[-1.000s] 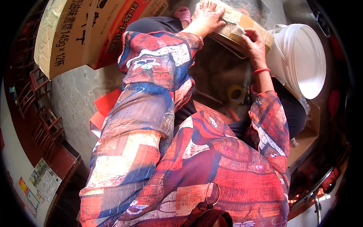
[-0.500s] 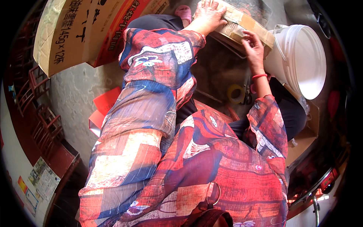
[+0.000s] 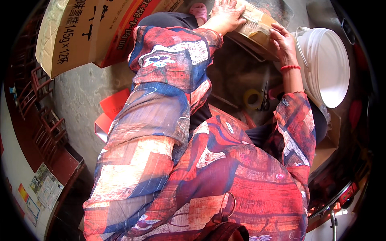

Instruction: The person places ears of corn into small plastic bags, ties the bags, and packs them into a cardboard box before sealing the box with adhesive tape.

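A taped brown cardboard box (image 3: 259, 24) lies at the top, in front of me. My left hand (image 3: 226, 17) rests flat on its left part, fingers spread. The fingers of my right hand (image 3: 283, 42), loosely bent, touch the box's right end and grasp nothing that I can see; a red band circles that wrist. Strips of tape and a torn, lighter patch show on the cardboard between my hands. Below the box, a yellow tape roll (image 3: 252, 99) lies beside dark-handled scissors (image 3: 265, 96).
To the right stands a white plastic bucket (image 3: 330, 66) with a wire handle. A large printed carton (image 3: 86, 36) fills the upper left. Red boxes (image 3: 115, 103) sit on the grey floor left of my arm. An open carton (image 3: 327, 146) is at the lower right.
My right hand has moved right along the box to its end, and its fingers have come down onto the cardboard. My left hand stays pressed on the box. The scissors show more fully now.
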### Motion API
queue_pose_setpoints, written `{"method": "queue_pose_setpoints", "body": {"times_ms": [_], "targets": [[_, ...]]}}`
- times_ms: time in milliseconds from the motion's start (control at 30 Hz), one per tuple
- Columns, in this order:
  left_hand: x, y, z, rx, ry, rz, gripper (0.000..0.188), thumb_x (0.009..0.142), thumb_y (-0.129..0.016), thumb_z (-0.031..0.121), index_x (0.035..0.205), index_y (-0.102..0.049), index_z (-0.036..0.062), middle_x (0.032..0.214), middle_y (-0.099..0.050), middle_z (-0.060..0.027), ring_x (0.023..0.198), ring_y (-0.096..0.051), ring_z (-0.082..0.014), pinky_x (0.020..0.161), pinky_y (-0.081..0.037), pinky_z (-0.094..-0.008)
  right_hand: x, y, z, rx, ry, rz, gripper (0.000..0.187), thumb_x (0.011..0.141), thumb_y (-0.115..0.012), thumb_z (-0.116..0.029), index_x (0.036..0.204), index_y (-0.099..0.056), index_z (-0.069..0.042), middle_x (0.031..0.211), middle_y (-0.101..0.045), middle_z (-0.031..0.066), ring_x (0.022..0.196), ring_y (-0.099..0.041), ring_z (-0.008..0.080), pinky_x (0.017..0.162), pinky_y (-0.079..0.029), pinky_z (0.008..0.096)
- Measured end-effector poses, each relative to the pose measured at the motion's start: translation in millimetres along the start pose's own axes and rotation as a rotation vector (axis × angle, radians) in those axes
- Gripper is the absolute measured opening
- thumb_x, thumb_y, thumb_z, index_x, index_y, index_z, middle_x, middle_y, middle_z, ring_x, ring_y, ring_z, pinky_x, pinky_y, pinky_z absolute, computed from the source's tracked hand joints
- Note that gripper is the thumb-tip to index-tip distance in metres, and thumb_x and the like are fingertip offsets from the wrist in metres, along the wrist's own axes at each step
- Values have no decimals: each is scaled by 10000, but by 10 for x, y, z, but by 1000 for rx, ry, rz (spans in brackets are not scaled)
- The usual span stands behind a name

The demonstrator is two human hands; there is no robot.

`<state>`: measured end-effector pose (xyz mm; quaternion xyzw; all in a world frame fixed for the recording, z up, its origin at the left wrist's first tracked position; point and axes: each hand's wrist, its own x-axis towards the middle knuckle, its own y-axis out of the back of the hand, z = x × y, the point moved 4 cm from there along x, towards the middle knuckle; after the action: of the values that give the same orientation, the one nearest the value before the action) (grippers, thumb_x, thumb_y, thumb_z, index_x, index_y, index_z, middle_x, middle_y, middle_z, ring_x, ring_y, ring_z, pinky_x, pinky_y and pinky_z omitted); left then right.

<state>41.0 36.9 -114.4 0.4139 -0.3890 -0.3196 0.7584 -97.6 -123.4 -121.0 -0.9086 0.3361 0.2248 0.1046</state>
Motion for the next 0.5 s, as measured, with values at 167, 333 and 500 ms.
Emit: {"method": "queue_pose_setpoints", "body": {"times_ms": [167,333,500], "targets": [[8,-36,-37,-5,27,24,601,774,-552,457,1229,-478,72,1315,-377,-221,1245,-278,-394,1025,-206,-493,16,-51,-123,-131,37,-109,341,741,-611,-24,1080,-578,3,939,-637,79,753,-589,111,641,-482,232],[31,68,46,-9,82,-135,829,693,-576,603,1286,-411,48,1348,-336,-226,1273,-245,-392,1043,-182,-489,31,-25,-197,-569,239,-138,309,750,-619,-74,1056,-598,-38,904,-666,84,771,-616,124,663,-493,258],[27,83,31,-84,116,-143,925,655,-595,637,1324,-360,44,1367,-307,-232,1290,-218,-393,1054,-157,-493,-93,-141,-252,-841,486,-2,280,744,-652,-142,1021,-622,-118,783,-678,76,722,-643,172,665,-494,290]]}}
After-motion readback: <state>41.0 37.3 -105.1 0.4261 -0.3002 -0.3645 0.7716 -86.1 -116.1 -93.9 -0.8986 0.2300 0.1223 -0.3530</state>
